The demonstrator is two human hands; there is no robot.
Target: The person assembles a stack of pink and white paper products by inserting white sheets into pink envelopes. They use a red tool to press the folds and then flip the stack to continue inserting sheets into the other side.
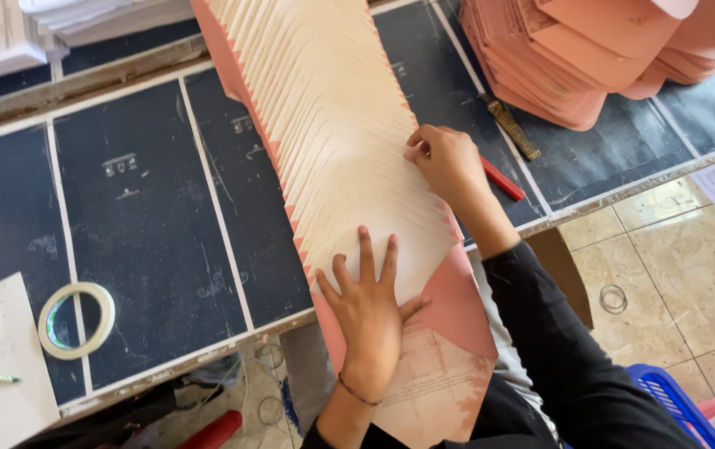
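Pressing flat on a long fanned row of cream paper sheets [336, 125], the left hand [370, 312] lies at the lower centre of the frame with its fingers [365, 249] spread wide, palm down on the nearest sheet. The row runs from the top centre of the frame down to the lower centre, each sheet overlapping the next, with pink edges showing along its sides and a pink flap [457, 303] just right of the left hand. The right hand [449, 162] rests on the row's right edge at mid-frame, its fingers curled together and pinching the edge of a sheet. A dark sleeve [565, 349] covers the right arm; a thin bracelet [357, 391] sits on the left wrist.

The row lies on a dark worktop [141, 216] marked by pale lines. A red pen [503, 179] lies just right of the right hand, and a brush [511, 126] lies above it. A heap of pink envelopes [590, 58] fills the upper right. A tape roll [77, 320] sits at the lower left, beside a white card [4, 374]. White paper stacks [8, 33] lie at the upper left. A blue basket [673, 403] stands on the tiled floor [665, 274] at the lower right.
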